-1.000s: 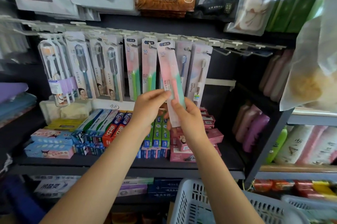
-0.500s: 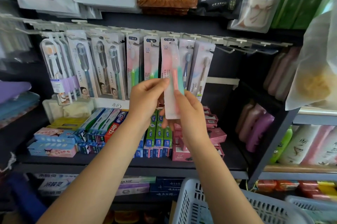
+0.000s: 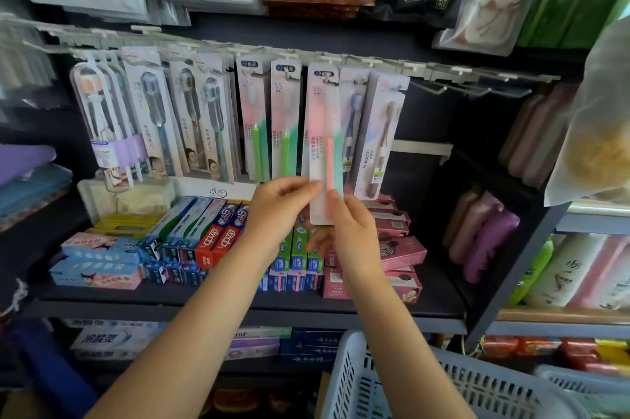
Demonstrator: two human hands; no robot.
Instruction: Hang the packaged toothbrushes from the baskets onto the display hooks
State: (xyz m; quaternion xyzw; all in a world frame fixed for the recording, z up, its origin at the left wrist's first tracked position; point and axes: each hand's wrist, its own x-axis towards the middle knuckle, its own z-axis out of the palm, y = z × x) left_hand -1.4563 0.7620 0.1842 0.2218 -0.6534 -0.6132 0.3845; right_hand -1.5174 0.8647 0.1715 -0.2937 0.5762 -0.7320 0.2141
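Far left on the hook rail (image 3: 102,34), clear-cased brushes w/ purple bands (image 3: 102,118) are hung, then grey-headed packs (image 3: 153,111), then two pink/green packs (image 3: 254,118) — like kept w/ like, so the row is prob. sorted by type. The left hand (image 3: 279,203) is raised at centre, thumb and fingertips pinched on the lower left edge of the pink toothbrush pack (image 3: 324,152), presumably to steady it. The pack is held upright, top at rail level beside matching packs; whether its hole is on a hook can't be told. The right hand (image 3: 351,231) is clamped on the pack's bottom, thumb in front, fingers behind, likely for lift and aim. Further right, blue and brown brush packs (image 3: 378,132) are hung, then bare hooks (image 3: 436,89). Lower right, a white basket (image 3: 392,381) is kept close, prob. for easy reach; contents not clear.
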